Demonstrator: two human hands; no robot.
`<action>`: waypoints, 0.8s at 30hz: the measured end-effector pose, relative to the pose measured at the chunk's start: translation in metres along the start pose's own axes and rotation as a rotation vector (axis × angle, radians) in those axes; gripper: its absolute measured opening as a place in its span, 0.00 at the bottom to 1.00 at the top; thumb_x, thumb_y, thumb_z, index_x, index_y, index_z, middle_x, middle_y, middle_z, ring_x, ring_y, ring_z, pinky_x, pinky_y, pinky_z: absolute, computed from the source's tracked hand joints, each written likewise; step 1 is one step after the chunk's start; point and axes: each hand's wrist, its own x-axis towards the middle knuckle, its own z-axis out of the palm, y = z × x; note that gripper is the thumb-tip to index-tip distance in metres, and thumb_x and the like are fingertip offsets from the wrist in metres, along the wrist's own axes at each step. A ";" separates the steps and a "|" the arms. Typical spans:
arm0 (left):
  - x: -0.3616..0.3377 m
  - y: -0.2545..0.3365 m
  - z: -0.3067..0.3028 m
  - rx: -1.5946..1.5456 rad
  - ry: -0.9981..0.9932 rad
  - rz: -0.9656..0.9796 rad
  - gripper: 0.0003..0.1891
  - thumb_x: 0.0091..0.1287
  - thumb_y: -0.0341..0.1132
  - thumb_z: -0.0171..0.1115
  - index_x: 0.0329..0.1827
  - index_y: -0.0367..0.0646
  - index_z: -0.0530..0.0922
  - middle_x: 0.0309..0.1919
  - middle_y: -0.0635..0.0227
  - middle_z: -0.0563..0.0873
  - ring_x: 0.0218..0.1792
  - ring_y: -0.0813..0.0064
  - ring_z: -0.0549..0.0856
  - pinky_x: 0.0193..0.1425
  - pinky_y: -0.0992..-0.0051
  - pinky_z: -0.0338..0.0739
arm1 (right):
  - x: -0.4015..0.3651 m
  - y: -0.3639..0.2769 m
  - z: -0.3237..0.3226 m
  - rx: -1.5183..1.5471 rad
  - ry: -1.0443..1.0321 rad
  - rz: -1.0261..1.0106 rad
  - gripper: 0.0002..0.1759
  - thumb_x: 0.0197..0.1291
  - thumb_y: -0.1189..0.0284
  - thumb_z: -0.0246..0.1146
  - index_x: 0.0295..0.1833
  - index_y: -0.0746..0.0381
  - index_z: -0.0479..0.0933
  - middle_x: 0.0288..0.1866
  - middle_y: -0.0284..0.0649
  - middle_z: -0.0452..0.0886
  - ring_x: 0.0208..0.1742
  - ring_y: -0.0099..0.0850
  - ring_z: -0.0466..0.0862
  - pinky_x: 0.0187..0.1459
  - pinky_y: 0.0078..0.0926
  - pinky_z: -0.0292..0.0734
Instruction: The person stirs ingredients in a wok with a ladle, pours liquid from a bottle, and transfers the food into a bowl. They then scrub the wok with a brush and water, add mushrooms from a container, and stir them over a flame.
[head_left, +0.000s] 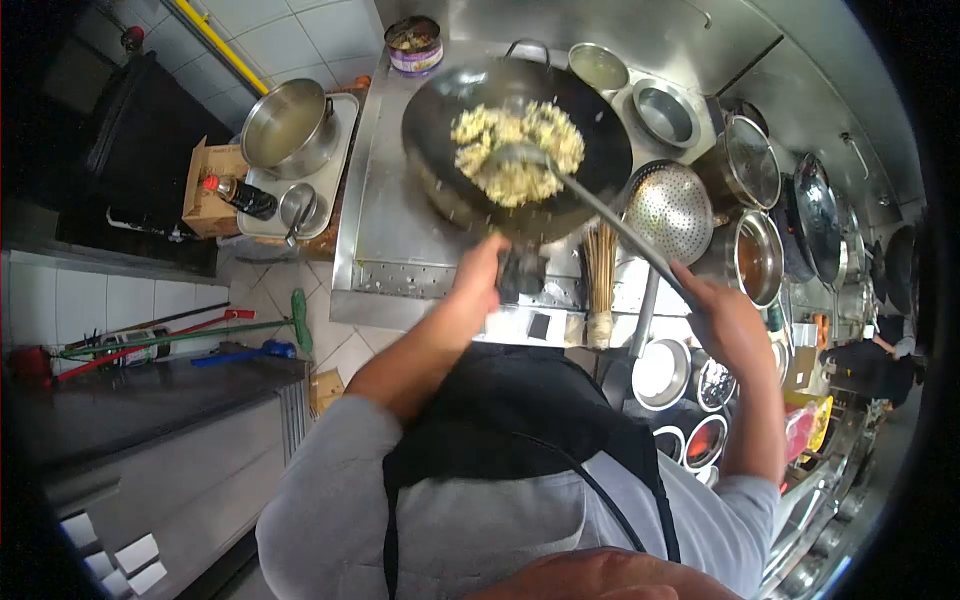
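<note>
A large black wok sits over the steel stove, holding fried rice with yellow and dark green bits. Some grains are in the air, and the wok's near edge is blurred. At its near side my left hand is closed on the wok's handle, partly hidden and blurred by motion. My right hand grips the long handle of a ladle. The ladle's bowl rests among the rice, turned with its back up.
Right of the wok are a bamboo brush, a perforated strainer and several metal pots and seasoning bowls. To the left, a tray bears a steel pot and a dark sauce bottle. An open can stands behind.
</note>
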 end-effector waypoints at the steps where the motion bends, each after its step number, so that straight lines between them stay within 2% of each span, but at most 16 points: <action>1: -0.042 -0.008 0.002 -0.048 -0.058 0.049 0.11 0.67 0.36 0.58 0.42 0.35 0.80 0.35 0.55 0.87 0.31 0.60 0.89 0.36 0.59 0.86 | -0.023 -0.003 -0.024 -0.006 -0.065 0.010 0.39 0.56 0.76 0.60 0.75 0.42 0.69 0.41 0.49 0.84 0.41 0.51 0.84 0.44 0.49 0.79; 2: -0.058 -0.020 -0.004 -0.141 -0.038 0.008 0.12 0.68 0.35 0.56 0.44 0.34 0.80 0.35 0.56 0.87 0.33 0.62 0.90 0.37 0.60 0.86 | -0.039 -0.009 -0.042 -0.002 -0.057 0.014 0.39 0.56 0.76 0.60 0.75 0.42 0.69 0.41 0.49 0.84 0.41 0.51 0.84 0.44 0.49 0.79; 3: -0.069 -0.026 0.000 -0.166 0.045 0.055 0.13 0.69 0.36 0.56 0.43 0.32 0.80 0.34 0.57 0.86 0.30 0.64 0.89 0.36 0.59 0.85 | -0.051 -0.017 -0.056 -0.018 -0.178 0.067 0.39 0.56 0.76 0.60 0.76 0.40 0.68 0.41 0.49 0.84 0.42 0.50 0.85 0.45 0.49 0.79; 5: -0.045 -0.033 -0.016 0.017 -0.090 0.209 0.13 0.68 0.36 0.58 0.40 0.32 0.80 0.32 0.59 0.85 0.29 0.66 0.87 0.35 0.60 0.84 | -0.053 -0.032 -0.052 -0.026 -0.311 0.119 0.40 0.57 0.76 0.59 0.76 0.38 0.67 0.41 0.48 0.84 0.43 0.49 0.85 0.45 0.48 0.79; 7: -0.027 -0.004 0.015 0.003 0.046 0.114 0.14 0.66 0.38 0.59 0.38 0.32 0.80 0.29 0.61 0.83 0.28 0.67 0.85 0.33 0.61 0.82 | -0.030 -0.040 -0.016 -0.038 -0.179 0.159 0.41 0.56 0.77 0.62 0.77 0.42 0.66 0.38 0.51 0.82 0.41 0.52 0.85 0.45 0.48 0.78; 9: 0.008 -0.010 0.010 -0.056 0.013 0.167 0.14 0.66 0.40 0.60 0.38 0.35 0.80 0.28 0.62 0.82 0.27 0.67 0.85 0.33 0.60 0.83 | 0.013 -0.026 0.063 0.016 -0.049 0.108 0.41 0.60 0.76 0.61 0.79 0.39 0.62 0.41 0.53 0.82 0.40 0.52 0.85 0.44 0.50 0.78; 11: -0.029 -0.028 -0.012 0.022 -0.034 0.136 0.13 0.67 0.39 0.60 0.40 0.36 0.81 0.32 0.62 0.84 0.32 0.65 0.87 0.39 0.61 0.84 | 0.035 -0.038 0.101 -0.034 -0.019 0.238 0.41 0.64 0.73 0.60 0.81 0.40 0.58 0.43 0.53 0.81 0.41 0.53 0.85 0.46 0.50 0.79; 12: -0.026 -0.050 -0.040 -0.013 -0.058 0.105 0.16 0.72 0.37 0.53 0.51 0.32 0.79 0.45 0.50 0.87 0.43 0.60 0.90 0.42 0.55 0.88 | 0.031 -0.037 0.097 0.022 -0.015 0.264 0.40 0.65 0.73 0.60 0.81 0.41 0.57 0.44 0.53 0.81 0.43 0.53 0.85 0.48 0.49 0.79; 13: -0.027 -0.069 -0.055 0.070 -0.011 0.328 0.17 0.72 0.38 0.52 0.53 0.32 0.79 0.46 0.50 0.87 0.43 0.60 0.90 0.42 0.55 0.88 | 0.023 -0.037 0.092 0.078 -0.009 0.286 0.39 0.66 0.73 0.59 0.81 0.42 0.56 0.46 0.53 0.81 0.44 0.54 0.85 0.49 0.49 0.79; 15: -0.034 -0.073 -0.060 0.199 0.091 0.218 0.19 0.73 0.39 0.51 0.53 0.32 0.79 0.43 0.50 0.88 0.39 0.59 0.90 0.41 0.55 0.87 | 0.004 -0.017 0.083 0.280 0.094 0.206 0.41 0.62 0.75 0.65 0.80 0.44 0.61 0.50 0.53 0.84 0.49 0.53 0.85 0.52 0.47 0.79; 17: -0.034 -0.034 -0.031 0.076 -0.114 0.027 0.19 0.73 0.40 0.50 0.51 0.32 0.79 0.40 0.52 0.88 0.35 0.57 0.90 0.40 0.56 0.87 | -0.012 -0.018 0.033 0.342 0.059 0.215 0.40 0.59 0.76 0.68 0.77 0.47 0.66 0.48 0.53 0.85 0.49 0.53 0.85 0.52 0.44 0.79; 19: -0.038 -0.004 0.000 0.131 -0.117 0.079 0.17 0.73 0.40 0.49 0.47 0.32 0.78 0.37 0.50 0.87 0.32 0.56 0.89 0.39 0.56 0.87 | -0.023 -0.016 -0.005 0.312 -0.079 0.230 0.38 0.58 0.73 0.68 0.75 0.47 0.69 0.48 0.57 0.84 0.47 0.53 0.84 0.49 0.48 0.78; 20: -0.053 -0.002 0.011 0.046 -0.076 0.064 0.15 0.71 0.38 0.52 0.44 0.32 0.79 0.35 0.53 0.87 0.32 0.60 0.89 0.38 0.58 0.87 | -0.035 -0.007 -0.004 0.199 -0.009 0.151 0.39 0.56 0.75 0.70 0.75 0.46 0.70 0.50 0.53 0.85 0.50 0.50 0.86 0.52 0.41 0.80; 21: -0.067 -0.008 0.014 -0.039 -0.035 0.046 0.13 0.68 0.35 0.56 0.40 0.31 0.80 0.34 0.57 0.87 0.31 0.63 0.89 0.37 0.59 0.87 | -0.040 -0.021 -0.023 0.128 -0.110 0.240 0.38 0.55 0.74 0.71 0.74 0.44 0.71 0.52 0.53 0.85 0.50 0.51 0.86 0.51 0.43 0.79; 23: -0.050 -0.025 -0.007 -0.077 -0.089 0.096 0.13 0.69 0.36 0.57 0.42 0.33 0.81 0.36 0.58 0.88 0.34 0.64 0.90 0.41 0.61 0.86 | -0.043 -0.021 -0.012 0.113 -0.142 0.192 0.37 0.56 0.73 0.70 0.73 0.44 0.73 0.52 0.53 0.85 0.50 0.51 0.86 0.51 0.45 0.79; 24: -0.047 -0.019 0.000 -0.069 -0.085 0.089 0.13 0.69 0.36 0.57 0.42 0.33 0.81 0.35 0.58 0.87 0.35 0.65 0.90 0.41 0.62 0.86 | -0.034 -0.032 -0.009 0.067 -0.192 0.253 0.36 0.58 0.71 0.68 0.74 0.43 0.71 0.47 0.53 0.85 0.49 0.52 0.85 0.50 0.47 0.78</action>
